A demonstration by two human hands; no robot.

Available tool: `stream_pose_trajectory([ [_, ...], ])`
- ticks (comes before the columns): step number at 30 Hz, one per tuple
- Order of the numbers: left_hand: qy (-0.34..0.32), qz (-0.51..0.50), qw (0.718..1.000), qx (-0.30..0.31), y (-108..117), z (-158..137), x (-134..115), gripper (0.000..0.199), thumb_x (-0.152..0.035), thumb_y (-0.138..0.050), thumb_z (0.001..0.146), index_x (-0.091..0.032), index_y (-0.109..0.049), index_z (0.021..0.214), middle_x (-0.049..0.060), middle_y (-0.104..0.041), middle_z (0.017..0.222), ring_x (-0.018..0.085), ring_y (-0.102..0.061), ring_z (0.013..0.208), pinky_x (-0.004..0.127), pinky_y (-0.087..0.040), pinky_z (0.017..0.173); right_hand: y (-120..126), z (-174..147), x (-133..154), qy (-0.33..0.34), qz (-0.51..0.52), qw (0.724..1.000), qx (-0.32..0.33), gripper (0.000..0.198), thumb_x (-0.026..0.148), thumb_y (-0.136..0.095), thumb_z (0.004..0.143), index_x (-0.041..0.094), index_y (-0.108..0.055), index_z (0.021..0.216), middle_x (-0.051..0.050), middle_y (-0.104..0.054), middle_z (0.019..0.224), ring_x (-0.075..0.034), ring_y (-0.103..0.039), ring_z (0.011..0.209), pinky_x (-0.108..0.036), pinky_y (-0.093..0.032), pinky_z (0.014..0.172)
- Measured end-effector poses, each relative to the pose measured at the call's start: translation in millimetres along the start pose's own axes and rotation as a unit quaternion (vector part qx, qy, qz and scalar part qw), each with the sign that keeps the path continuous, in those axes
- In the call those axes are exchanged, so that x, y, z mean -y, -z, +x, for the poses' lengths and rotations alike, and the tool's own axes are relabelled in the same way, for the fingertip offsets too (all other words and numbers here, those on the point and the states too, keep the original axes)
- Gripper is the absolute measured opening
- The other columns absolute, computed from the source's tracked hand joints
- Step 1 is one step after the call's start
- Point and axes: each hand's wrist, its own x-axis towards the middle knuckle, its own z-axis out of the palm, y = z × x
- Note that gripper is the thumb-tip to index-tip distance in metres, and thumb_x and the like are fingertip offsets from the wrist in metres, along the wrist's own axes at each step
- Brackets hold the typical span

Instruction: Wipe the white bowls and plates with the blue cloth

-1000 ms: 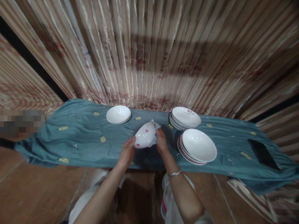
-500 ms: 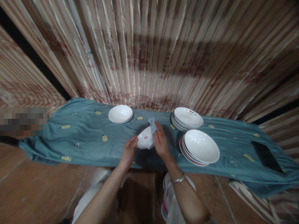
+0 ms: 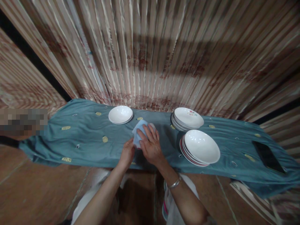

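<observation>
My left hand (image 3: 127,152) grips the near left edge of a small white plate (image 3: 152,126), held up over the table. Most of that plate is hidden under a light blue cloth (image 3: 138,134) and my fingers. Laid over the cloth, my right hand (image 3: 150,144) presses it against the plate with its fingers somewhat spread. To the right of my hands stand a stack of white plates with a floral one on top (image 3: 188,117) and, nearer me, a stack topped by a plain white bowl (image 3: 202,147). Two shallow white bowls (image 3: 120,114) sit nested at the back left.
A blue-green cloth with yellow motifs covers the long table (image 3: 89,147). A black phone (image 3: 267,157) lies near the right end. Behind the table hangs a pleated beige curtain (image 3: 145,62). At the far left edge a person's blurred head (image 3: 23,122) shows.
My right hand has moved left with the cloth, from the plate's right rim across its face. The plate's red flower is now covered. My left hand stays at its edge.
</observation>
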Motion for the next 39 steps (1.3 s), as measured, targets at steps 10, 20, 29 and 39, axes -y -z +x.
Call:
stream_pose_trajectory([
  [10, 0.018, -0.030, 0.999, 0.003, -7.3, 0.5, -4.8, 0.027, -0.036, -0.081, 0.051, -0.015, -0.068, 0.063, 0.005, -0.068, 0.063, 0.022, -0.066, 0.077, 0.030, -0.049, 0.072, -16.5, 8.1, -41.4, -0.225, 0.320, 0.919, -0.053, 0.052, 0.049, -0.033, 0.096, 0.026, -0.045, 0.141, -0.002, -0.040, 0.151, -0.018, -0.033, 0.141, -0.039, -0.022, 0.119],
  [20, 0.018, -0.097, 0.995, -0.032, -1.4, 7.9, -1.2, 0.029, -0.033, -0.082, 0.060, -0.011, -0.070, 0.074, 0.008, -0.073, 0.075, 0.022, -0.068, 0.081, 0.035, -0.051, 0.086, -51.7, 3.4, -59.1, -0.350, 0.432, 0.829, -0.067, 0.062, 0.060, -0.034, 0.092, 0.022, -0.050, 0.138, -0.005, -0.051, 0.143, -0.020, -0.043, 0.135, -0.039, -0.032, 0.114],
  [29, 0.081, -0.184, 0.978, -0.060, -4.9, 12.6, -6.6, 0.034, -0.022, -0.055, 0.087, -0.007, -0.064, 0.116, 0.015, -0.074, 0.100, 0.028, -0.066, 0.105, 0.042, -0.050, 0.096, -89.6, -28.2, -41.0, -0.284, 0.295, 0.909, -0.078, 0.060, 0.048, -0.024, 0.100, 0.014, -0.031, 0.148, -0.014, -0.047, 0.145, -0.018, -0.043, 0.135, -0.040, -0.040, 0.108],
  [39, 0.136, -0.218, 0.962, -0.089, -4.3, 18.5, -15.1, 0.044, -0.024, -0.037, 0.096, -0.006, -0.052, 0.133, 0.014, -0.074, 0.102, 0.022, -0.069, 0.098, 0.035, -0.050, 0.097, -89.8, -56.5, 5.1, -0.241, 0.166, 0.956, -0.014, 0.072, 0.042, -0.035, 0.098, 0.008, -0.003, 0.153, -0.023, -0.016, 0.157, -0.028, -0.017, 0.147, -0.051, -0.030, 0.113],
])
